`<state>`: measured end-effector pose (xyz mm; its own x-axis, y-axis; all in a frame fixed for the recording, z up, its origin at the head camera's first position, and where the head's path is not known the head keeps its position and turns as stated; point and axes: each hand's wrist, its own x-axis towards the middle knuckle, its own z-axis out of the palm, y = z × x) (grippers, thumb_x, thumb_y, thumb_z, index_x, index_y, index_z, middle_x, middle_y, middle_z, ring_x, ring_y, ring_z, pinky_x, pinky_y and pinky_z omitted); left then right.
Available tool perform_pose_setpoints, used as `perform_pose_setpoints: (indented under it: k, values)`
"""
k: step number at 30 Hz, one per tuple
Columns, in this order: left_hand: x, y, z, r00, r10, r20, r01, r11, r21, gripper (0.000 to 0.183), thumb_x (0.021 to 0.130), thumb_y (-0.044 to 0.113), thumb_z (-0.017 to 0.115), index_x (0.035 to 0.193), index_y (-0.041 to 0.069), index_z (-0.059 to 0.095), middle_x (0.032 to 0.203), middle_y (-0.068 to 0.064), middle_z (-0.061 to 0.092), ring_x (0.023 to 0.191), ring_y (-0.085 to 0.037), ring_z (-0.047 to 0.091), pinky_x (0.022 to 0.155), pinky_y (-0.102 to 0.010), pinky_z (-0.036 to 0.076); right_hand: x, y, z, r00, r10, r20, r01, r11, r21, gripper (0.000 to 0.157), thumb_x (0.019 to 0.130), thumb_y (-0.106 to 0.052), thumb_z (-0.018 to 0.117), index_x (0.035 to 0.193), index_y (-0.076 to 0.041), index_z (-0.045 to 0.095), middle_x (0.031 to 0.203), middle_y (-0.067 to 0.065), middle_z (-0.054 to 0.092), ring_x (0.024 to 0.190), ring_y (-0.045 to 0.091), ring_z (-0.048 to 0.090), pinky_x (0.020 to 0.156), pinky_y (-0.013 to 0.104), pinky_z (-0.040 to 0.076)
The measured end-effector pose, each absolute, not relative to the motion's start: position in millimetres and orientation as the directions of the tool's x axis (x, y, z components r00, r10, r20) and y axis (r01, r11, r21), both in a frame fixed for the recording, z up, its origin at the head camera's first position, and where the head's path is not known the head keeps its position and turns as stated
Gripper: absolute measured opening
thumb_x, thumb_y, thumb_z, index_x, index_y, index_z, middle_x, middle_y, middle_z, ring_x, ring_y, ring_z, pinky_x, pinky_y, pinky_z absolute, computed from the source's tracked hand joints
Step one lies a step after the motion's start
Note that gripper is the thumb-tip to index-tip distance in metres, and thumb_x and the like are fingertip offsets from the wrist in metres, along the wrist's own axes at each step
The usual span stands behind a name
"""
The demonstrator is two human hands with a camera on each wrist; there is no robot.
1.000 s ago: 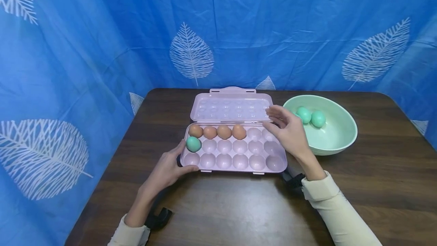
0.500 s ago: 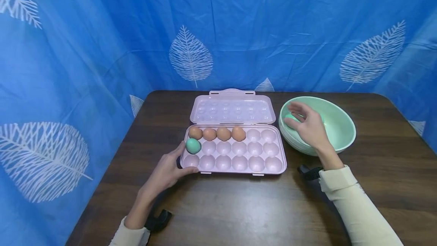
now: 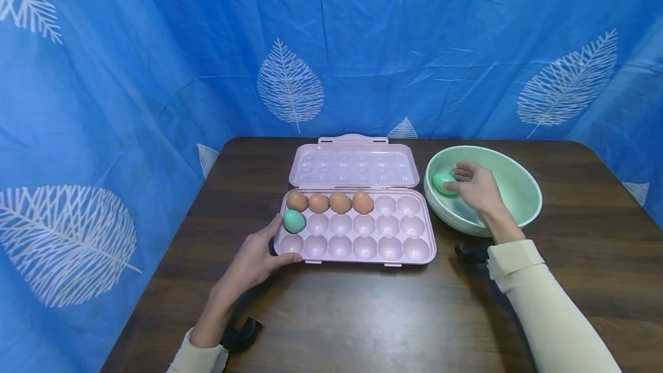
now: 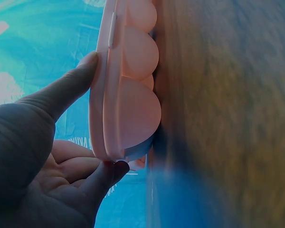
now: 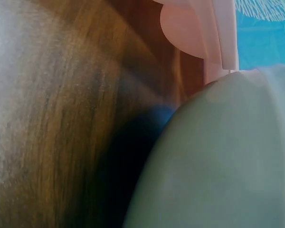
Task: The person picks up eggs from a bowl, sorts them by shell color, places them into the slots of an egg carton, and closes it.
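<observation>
A pale pink egg tray (image 3: 352, 253) lies with its lid folded back. Several brown eggs (image 3: 340, 202) fill the left part of its back row, and one green egg (image 3: 294, 221) sits in the left cup of the middle row. My left hand (image 3: 254, 258) grips the tray's front left corner, thumb on the front rim and fingers round the end. Inside the mint green bowl (image 3: 518, 180), my right hand (image 3: 479, 189) has thumb and fingertips at a second green egg (image 3: 442, 182). The palm side is hidden, so I cannot tell whether the fingers hold it.
The dark wooden table (image 3: 362, 315) carries the tray and bowl, which stand close side by side. The tray's raised lid (image 3: 357, 164) lies flat toward the back. A blue cloth (image 3: 456, 62) with white leaves hangs behind the table and at its left.
My right hand has moved from over the tray's right end to inside the bowl. The visible egg there lies further left than before. My left hand keeps its place on the tray.
</observation>
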<state>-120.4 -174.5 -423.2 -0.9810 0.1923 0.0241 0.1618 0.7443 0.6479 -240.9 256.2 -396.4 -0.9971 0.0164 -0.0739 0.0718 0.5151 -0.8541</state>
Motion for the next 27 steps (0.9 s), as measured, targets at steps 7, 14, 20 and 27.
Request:
perform_pose_setpoints:
  k: [7,14,20,27]
  values:
    - [-120.2,-174.1,-423.3,-0.982,0.188,0.018,0.155,0.746,0.648,0.105,0.075,0.044,0.084,0.154,0.001,0.029,0.155,-0.019,0.033,0.139,-0.037,0.037,0.106,-0.048,0.038,-246.7,253.6,-398.4,-0.984,-0.016,-0.179,0.138,0.577,-0.805,0.071,0.092,-0.006,0.064,0.150,0.011,0.025,0.147,0.032,0.038,0.135,0.047,0.037,0.109,0.054,0.035]
    - [-120.4,-173.9,-424.9,-0.980,0.198,0.023,0.164,0.736,0.657,0.106,0.075,0.047,0.083,0.154,0.003,0.028,0.155,-0.018,0.034,0.139,-0.036,0.038,0.106,-0.048,0.037,-250.7,253.0,-401.7,-0.973,-0.034,-0.228,0.145,0.678,-0.721,0.067,0.091,-0.007,0.064,0.146,0.013,0.032,0.144,0.035,0.039,0.132,0.050,0.039,0.105,0.056,0.039]
    - [-119.7,-175.1,-424.8,-0.980,0.197,0.035,0.171,0.735,0.657,0.106,0.075,0.048,0.083,0.155,0.004,0.028,0.155,-0.017,0.034,0.139,-0.035,0.038,0.106,-0.048,0.037,-251.0,249.7,-401.8,-0.972,-0.042,-0.230,0.134,0.705,-0.696,0.061,0.090,-0.006,0.065,0.142,0.014,0.039,0.140,0.036,0.043,0.128,0.049,0.041,0.104,0.057,0.040]
    - [-120.5,-175.4,-424.8,-0.977,0.208,0.047,0.187,0.731,0.656,0.105,0.076,0.046,0.083,0.155,0.004,0.028,0.154,-0.017,0.035,0.138,-0.035,0.039,0.105,-0.048,0.038,-248.4,250.7,-400.3,-0.979,-0.040,-0.200,0.115,0.703,-0.702,0.057,0.091,-0.009,0.065,0.138,0.013,0.044,0.137,0.035,0.046,0.123,0.047,0.046,0.100,0.055,0.044]
